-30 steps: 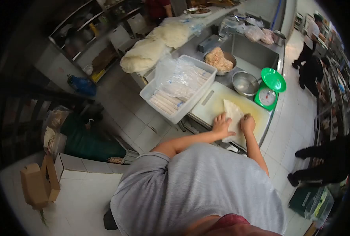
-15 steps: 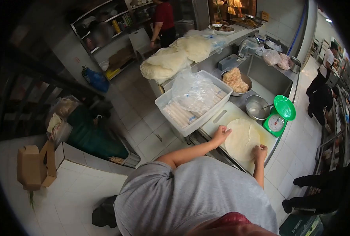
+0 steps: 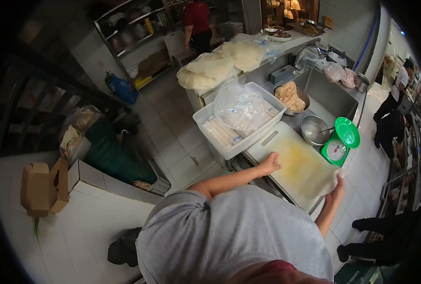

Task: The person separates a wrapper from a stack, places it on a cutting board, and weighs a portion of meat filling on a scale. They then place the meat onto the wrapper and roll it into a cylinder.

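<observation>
My left hand [image 3: 269, 165] is over the near left edge of a white cutting board [image 3: 277, 142], thumb and fingers apart with nothing between them. At the board's right end my right hand [image 3: 335, 190] grips the edge of a thin pale sheet [image 3: 320, 183], which is partly lifted and blurred. A yellowish stain marks the middle of the board. Behind it stand a metal bowl [image 3: 313, 130] with a utensil in it and a green scale [image 3: 335, 149]. A white tub [image 3: 215, 144] of pale rolls under clear plastic is at the board's left.
A bowl of pale orange filling [image 3: 290, 97] sits beside the sink [image 3: 331, 97]. Stacks of thin sheets [image 3: 208, 71] lie on the ledge behind the tub. Bagged food [image 3: 334, 72] is near the faucet. Other people stand at the back and far right.
The round sheet that lay flat on the board has moved right and up with my right hand, uncovering the stained middle. My left hand has let go of the sheet's edge.
</observation>
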Available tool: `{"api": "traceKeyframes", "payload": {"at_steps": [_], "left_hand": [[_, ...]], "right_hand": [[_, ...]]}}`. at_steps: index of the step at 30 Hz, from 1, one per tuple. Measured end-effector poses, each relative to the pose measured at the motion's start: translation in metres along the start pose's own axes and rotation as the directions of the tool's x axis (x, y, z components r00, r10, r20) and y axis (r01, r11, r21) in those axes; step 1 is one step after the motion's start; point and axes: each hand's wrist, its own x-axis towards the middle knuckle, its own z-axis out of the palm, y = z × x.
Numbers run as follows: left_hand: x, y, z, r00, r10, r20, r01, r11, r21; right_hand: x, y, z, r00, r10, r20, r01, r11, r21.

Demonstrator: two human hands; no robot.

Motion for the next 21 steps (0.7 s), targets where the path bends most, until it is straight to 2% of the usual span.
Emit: {"api": "traceKeyframes", "payload": {"at_steps": [1,3,5,6,7,8,9,10,11,12,13,15,17,18,19,20,21], "left_hand": [[0.001,0.011,-0.006,0.999,-0.028,0.041,0.033,0.993,-0.114],[-0.006,0.077,-0.036,0.989,-0.066,0.131,0.106,0.938,-0.331],[0.002,0.127,-0.084,0.953,0.277,0.121,-0.196,0.871,-0.451],[-0.002,0.174,-0.106,0.947,0.322,0.006,-0.295,0.875,-0.383],[-0.001,0.206,-0.141,0.918,0.397,0.009,-0.373,0.87,-0.324],[0.006,0.232,-0.174,0.871,0.487,-0.06,-0.484,0.835,-0.263],[0.008,0.261,-0.205,0.85,0.489,-0.196,-0.52,0.839,-0.162],[0.013,0.289,-0.238,0.799,0.54,-0.264,-0.553,0.832,0.026],[0.022,0.311,-0.271,0.712,0.606,-0.355,-0.603,0.787,0.132],[0.025,0.335,-0.299,0.697,0.561,-0.447,-0.579,0.808,0.11],[0.035,0.352,-0.335,0.671,0.529,-0.52,-0.529,0.833,0.165],[0.039,0.379,-0.391,0.609,0.486,-0.626,-0.4,0.87,0.287],[0.041,0.389,-0.438,0.557,0.44,-0.705,-0.257,0.898,0.357],[0.046,0.39,-0.467,0.573,0.38,-0.726,-0.144,0.919,0.367],[0.045,0.393,-0.476,0.548,0.276,-0.789,-0.023,0.949,0.316],[0.045,0.393,-0.487,0.527,0.236,-0.817,0.062,0.947,0.314],[0.047,0.393,-0.495,0.501,0.197,-0.843,0.148,0.94,0.308]], "right_hand": [[-0.004,-0.012,0.009,0.992,-0.123,0.014,0.123,0.986,-0.115],[-0.011,-0.029,0.032,0.932,-0.353,0.084,0.361,0.874,-0.326],[-0.003,-0.033,0.046,0.932,-0.318,0.173,0.358,0.733,-0.578],[0.0,-0.033,0.05,0.934,-0.289,0.212,0.352,0.635,-0.687],[0.009,-0.023,0.047,0.933,-0.238,0.27,0.359,0.561,-0.746],[0.023,-0.004,0.042,0.929,-0.182,0.323,0.371,0.481,-0.794],[0.035,0.011,0.039,0.92,-0.122,0.372,0.389,0.398,-0.831],[0.033,0.025,0.044,0.923,-0.01,0.384,0.377,0.216,-0.901],[0.023,0.04,0.057,0.923,0.098,0.373,0.373,0.025,-0.928],[0.012,0.054,0.065,0.905,0.177,0.386,0.393,-0.006,-0.92],[0.003,0.068,0.071,0.883,0.254,0.395,0.416,-0.033,-0.909],[-0.006,0.092,0.072,0.833,0.233,0.502,0.53,-0.078,-0.844],[-0.013,0.106,0.067,0.821,0.145,0.552,0.57,-0.161,-0.805],[-0.013,0.115,0.062,0.81,0.089,0.579,0.584,-0.198,-0.787],[-0.011,0.121,0.06,0.796,0.032,0.605,0.594,-0.236,-0.769],[-0.014,0.124,0.062,0.848,0.029,0.53,0.519,-0.251,-0.817],[-0.019,0.126,0.064,0.835,-0.007,0.549,0.519,-0.317,-0.794]]}}
